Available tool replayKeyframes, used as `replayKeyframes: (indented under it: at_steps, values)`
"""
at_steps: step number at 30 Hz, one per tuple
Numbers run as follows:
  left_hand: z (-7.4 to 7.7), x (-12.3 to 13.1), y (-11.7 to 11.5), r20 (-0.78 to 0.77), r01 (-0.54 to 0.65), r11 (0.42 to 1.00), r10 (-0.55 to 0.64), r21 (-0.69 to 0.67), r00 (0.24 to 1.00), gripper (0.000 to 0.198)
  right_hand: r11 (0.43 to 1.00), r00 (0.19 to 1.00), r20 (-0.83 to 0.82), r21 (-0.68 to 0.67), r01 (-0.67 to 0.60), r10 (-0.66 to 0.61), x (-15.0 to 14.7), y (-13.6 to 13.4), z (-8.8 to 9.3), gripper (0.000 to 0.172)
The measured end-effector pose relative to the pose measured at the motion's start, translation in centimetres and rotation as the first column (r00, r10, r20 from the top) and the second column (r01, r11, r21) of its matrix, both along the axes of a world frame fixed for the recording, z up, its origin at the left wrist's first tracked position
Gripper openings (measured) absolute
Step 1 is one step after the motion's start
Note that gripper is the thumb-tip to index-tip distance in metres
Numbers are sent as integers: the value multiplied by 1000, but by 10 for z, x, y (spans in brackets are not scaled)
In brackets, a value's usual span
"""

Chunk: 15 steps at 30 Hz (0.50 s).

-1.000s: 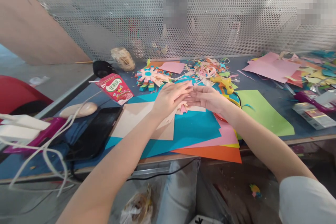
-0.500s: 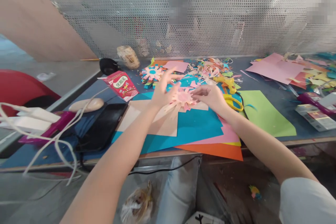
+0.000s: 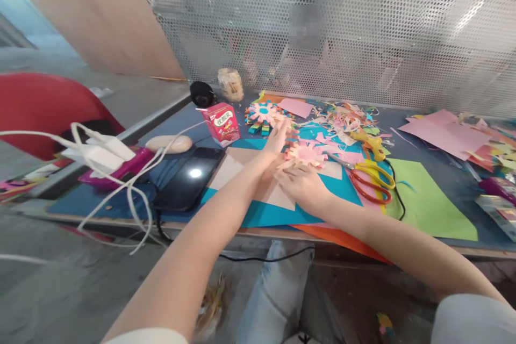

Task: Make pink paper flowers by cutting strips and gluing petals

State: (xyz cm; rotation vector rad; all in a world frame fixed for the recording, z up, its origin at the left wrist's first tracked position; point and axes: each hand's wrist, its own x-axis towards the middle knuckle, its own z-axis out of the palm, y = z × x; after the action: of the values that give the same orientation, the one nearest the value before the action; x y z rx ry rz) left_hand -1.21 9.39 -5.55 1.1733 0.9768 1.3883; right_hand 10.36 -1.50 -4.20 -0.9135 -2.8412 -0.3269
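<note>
A pink and peach paper flower [image 3: 305,155] with fringed petals lies on a peach sheet [image 3: 237,166] over blue paper [image 3: 262,214]. My left hand [image 3: 278,138] is beside the flower's far left side, fingers stretched out and holding nothing visible. At the near edge, my right hand [image 3: 304,187] has its bent fingers together on the petals; part of its fingertips is hidden. Red- and yellow-handled scissors [image 3: 371,185] lie to the right of the flower. Another paper flower [image 3: 264,112], with a blue centre, sits behind my left hand.
A yellow glue gun [image 3: 370,145] and paper scraps [image 3: 342,115] lie farther back. On the left are a red drink carton [image 3: 222,123], a black phone [image 3: 189,180], a computer mouse [image 3: 169,143] and white cables [image 3: 131,201]. Green paper [image 3: 435,199] extends right. Perforated metal [image 3: 342,48] stands behind.
My right hand has moved from the flower's right side to its near edge, uncovering the red scissor handle. My left hand stays at the far left, fingers more extended. The view has shifted left.
</note>
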Motion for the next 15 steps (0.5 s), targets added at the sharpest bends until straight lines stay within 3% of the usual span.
replayKeyframes:
  at_steps: [4,8,10,13,15]
  values:
    - [2,2,-5,-57,-19,999,17,-28,998,42,988,999,36,155,-27,22,-6,-9,-2,36]
    - [-3,3,-5,-74,-13,1000,12,-10,997,44,962,994,-48,260,-81,97,4,-16,15,31]
    - [-6,4,-1,-40,13,999,-14,-34,999,44,965,988,-154,261,16,26,20,-17,26,29]
    - [-9,5,3,-46,60,997,-62,-45,997,47,958,920,-321,99,270,-226,48,-13,30,27]
    - [-9,6,3,-108,57,998,-60,-28,992,50,935,869,-349,-78,345,-350,61,-9,22,29]
